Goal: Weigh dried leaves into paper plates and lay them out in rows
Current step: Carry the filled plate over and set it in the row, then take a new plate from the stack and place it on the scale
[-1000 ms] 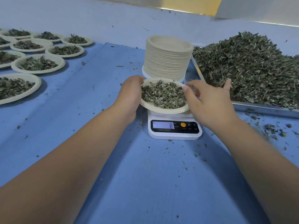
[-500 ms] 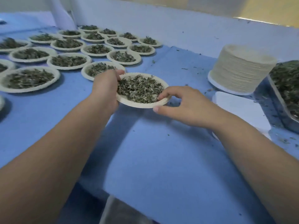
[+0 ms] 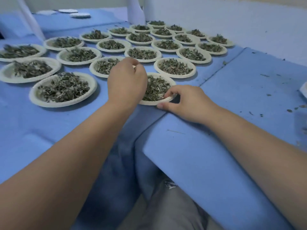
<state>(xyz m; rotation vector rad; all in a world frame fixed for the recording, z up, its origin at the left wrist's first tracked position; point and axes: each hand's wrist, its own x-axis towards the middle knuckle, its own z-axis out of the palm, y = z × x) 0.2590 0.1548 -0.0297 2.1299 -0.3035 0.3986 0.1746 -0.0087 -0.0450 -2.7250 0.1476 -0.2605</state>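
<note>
1. Step: setting a weighed plate (image 3: 163,79) into the rows; judged to be at or just before release.
2. Right hand (image 3: 187,103) has a closed grip on the plate's near-right rim, fingertips (image 3: 169,96) over the edge and thumb low at the side. It probably steers the plate into line.
3. Left hand (image 3: 127,83) is curled over the plate's left side. A pale sliver between its fingertips looks like rim, so read as a pinching grip; most of the contact is hidden by the back of the hand.
4. Two-sided hold is likely because the plate is thin paper; it keeps it level so the dried leaves (image 3: 155,87) don't spill.
5. Plate is low on the blue table (image 3: 249,83), front row, just beside the seam. Can't tell if it is fully down.
6. Filled plates (image 3: 64,89) lie in close diagonal rows to the left and behind. The new one lands near them without touching, which carries the front row on.
7. Risk: the left knuckles are very near the plate behind and could knock it on withdrawal.
</note>
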